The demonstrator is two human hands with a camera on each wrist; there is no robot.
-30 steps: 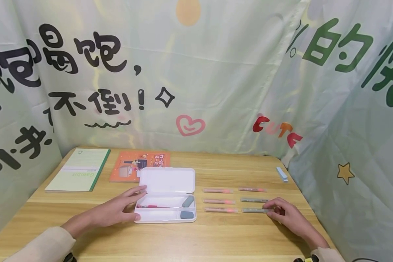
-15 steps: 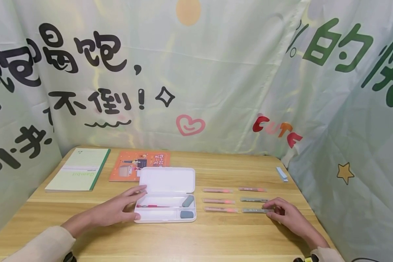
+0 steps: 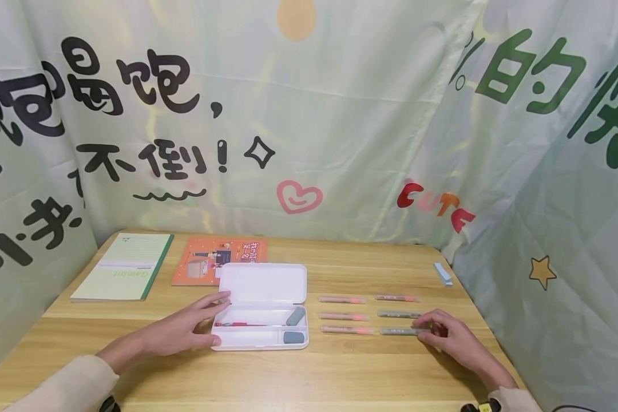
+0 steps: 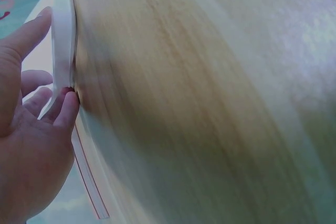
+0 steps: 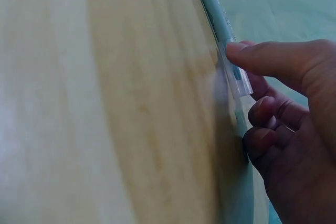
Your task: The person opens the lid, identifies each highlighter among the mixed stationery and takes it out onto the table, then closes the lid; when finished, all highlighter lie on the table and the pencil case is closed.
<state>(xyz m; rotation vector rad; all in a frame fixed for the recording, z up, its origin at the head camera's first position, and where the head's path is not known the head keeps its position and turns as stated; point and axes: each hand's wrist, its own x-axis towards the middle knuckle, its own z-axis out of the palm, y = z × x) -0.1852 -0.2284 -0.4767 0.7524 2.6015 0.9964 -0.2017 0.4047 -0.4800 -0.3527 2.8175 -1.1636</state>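
A white pencil case (image 3: 260,338) lies with its lid (image 3: 263,283) tipped back on the wooden table. It contains two blue-grey erasers (image 3: 294,337) and a thin red pen (image 3: 237,325). My left hand (image 3: 187,329) grips its left end, thumb at the front corner and fingers towards the hinge; the left wrist view shows the thumb against the white wall (image 4: 63,35). Over on the right, my right hand (image 3: 450,335) pinches the right end of a grey marker pen (image 3: 397,331), which lies on the table. Its clear cap end (image 5: 239,80) shows beside my thumb.
Three pinkish markers (image 3: 344,317) line up right of the case. Behind the gripped marker lie another grey marker (image 3: 397,314) and a pinkish one (image 3: 396,297). Further back are a green-edged notebook (image 3: 126,266), an orange booklet (image 3: 198,269) and a light blue strip (image 3: 443,274).
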